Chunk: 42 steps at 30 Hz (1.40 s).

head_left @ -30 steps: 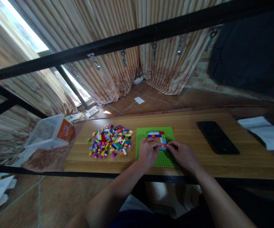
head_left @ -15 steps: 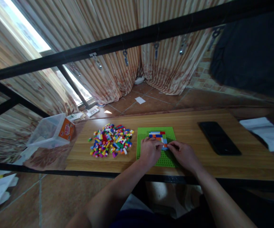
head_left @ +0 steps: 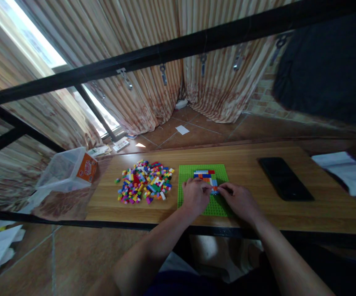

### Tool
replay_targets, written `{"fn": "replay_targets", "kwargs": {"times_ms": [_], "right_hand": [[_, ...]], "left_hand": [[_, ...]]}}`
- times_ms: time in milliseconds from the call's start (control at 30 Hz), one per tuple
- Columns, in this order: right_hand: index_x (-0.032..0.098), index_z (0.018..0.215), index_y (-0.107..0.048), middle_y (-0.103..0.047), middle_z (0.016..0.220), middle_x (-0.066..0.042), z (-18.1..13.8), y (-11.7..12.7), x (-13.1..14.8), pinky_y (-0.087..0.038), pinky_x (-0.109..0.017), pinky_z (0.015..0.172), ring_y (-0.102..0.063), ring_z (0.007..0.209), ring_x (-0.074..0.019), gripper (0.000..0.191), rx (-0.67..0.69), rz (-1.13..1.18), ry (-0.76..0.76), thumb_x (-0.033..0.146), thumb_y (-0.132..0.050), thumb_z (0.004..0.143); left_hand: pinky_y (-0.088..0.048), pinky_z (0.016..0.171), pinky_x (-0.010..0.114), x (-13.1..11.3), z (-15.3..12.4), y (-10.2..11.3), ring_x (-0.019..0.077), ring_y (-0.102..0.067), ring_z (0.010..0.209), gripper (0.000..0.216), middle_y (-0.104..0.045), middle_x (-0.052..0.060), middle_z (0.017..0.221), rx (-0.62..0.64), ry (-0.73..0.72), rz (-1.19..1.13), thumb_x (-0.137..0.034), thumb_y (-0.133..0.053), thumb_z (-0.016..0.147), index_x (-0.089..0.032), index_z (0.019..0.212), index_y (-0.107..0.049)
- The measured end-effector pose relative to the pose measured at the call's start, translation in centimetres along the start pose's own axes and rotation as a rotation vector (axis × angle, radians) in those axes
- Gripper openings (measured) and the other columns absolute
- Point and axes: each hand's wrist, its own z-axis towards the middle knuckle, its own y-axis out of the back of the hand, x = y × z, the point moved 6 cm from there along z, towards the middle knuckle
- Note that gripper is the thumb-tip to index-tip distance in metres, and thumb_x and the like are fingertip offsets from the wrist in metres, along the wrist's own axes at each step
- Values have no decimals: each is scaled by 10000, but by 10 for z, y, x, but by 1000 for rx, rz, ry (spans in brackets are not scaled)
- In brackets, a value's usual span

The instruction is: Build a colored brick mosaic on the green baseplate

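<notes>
A green studded baseplate (head_left: 202, 209) lies on the wooden table, with a patch of coloured toy bricks (head_left: 207, 174) in blue, white, red and orange built on it. My left hand (head_left: 196, 195) rests over the left part of the patch and hides some of it. Its thumb and index finger are pinched together at the bricks; whatever is between them is too small to make out. From the right, my right hand (head_left: 238, 199) reaches in with closed fingertips touching the patch's right edge. I cannot see what, if anything, those fingertips hold.
Left of the baseplate spreads a pile of loose coloured bricks (head_left: 145, 183). A black phone-like slab (head_left: 284, 179) lies on the table (head_left: 242, 156) to the right. Beyond the left end stands a clear plastic tub (head_left: 59, 170) with an orange label. A black metal bar (head_left: 184, 47) crosses above.
</notes>
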Motion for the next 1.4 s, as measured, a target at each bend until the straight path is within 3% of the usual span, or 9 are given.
{"fn": "replay_targets", "kwargs": {"times_ms": [200, 367, 667, 833, 1133, 1400], "right_hand": [[222, 846, -685, -722, 789, -46, 0, 0, -1, -431, -312, 661, -640, 694, -203, 308, -4, -4, -2, 430, -459, 871], [223, 829, -688, -720, 787, -38, 0, 1, 2, -433, -304, 661, -646, 709, -200, 302, -1, -3, -13, 426, -469, 868], [228, 852, -683, -724, 809, -42, -1, -2, -4, -445, -314, 667, -652, 708, -207, 316, 13, -3, -1, 440, -451, 880], [241, 848, -679, -730, 827, -41, -1, -3, -7, -459, -323, 675, -661, 720, -214, 319, 27, 2, -16, 468, -456, 873], [238, 895, -690, -726, 778, -58, 0, -7, -30, -471, -345, 640, -663, 672, -248, 449, 48, -111, -95, 600, -441, 804], [239, 924, -695, -739, 887, -84, 3, -8, -45, -496, -377, 699, -680, 770, -289, 510, 71, -159, -131, 646, -437, 758]], "left_hand": [[-437, 864, 393, 2, -4, 3, 212, -583, 906, 262, -701, 11, 977, -10, -35, 4, -123, -633, 758, -277, 945, -730], [-425, 894, 386, 2, -18, 9, 212, -563, 963, 289, -677, 25, 1045, -53, -156, 17, -124, -590, 790, -248, 1035, -680], [-296, 1026, 555, -7, -42, 1, 268, -484, 1092, 360, -573, 60, 1224, 17, -317, 309, -234, -518, 878, -263, 1236, -542], [-246, 1050, 607, -8, -42, -5, 266, -470, 1095, 316, -563, 65, 1206, -7, -321, 399, -238, -468, 912, -258, 1219, -536], [-304, 1036, 541, -12, -49, -9, 265, -423, 1141, 329, -516, 90, 1218, -6, -351, 474, -242, -458, 908, -203, 1228, -523], [-307, 1018, 561, -14, -49, -9, 261, -444, 1102, 317, -548, 91, 1155, -21, -380, 449, -224, -391, 934, -181, 1215, -530]]}}
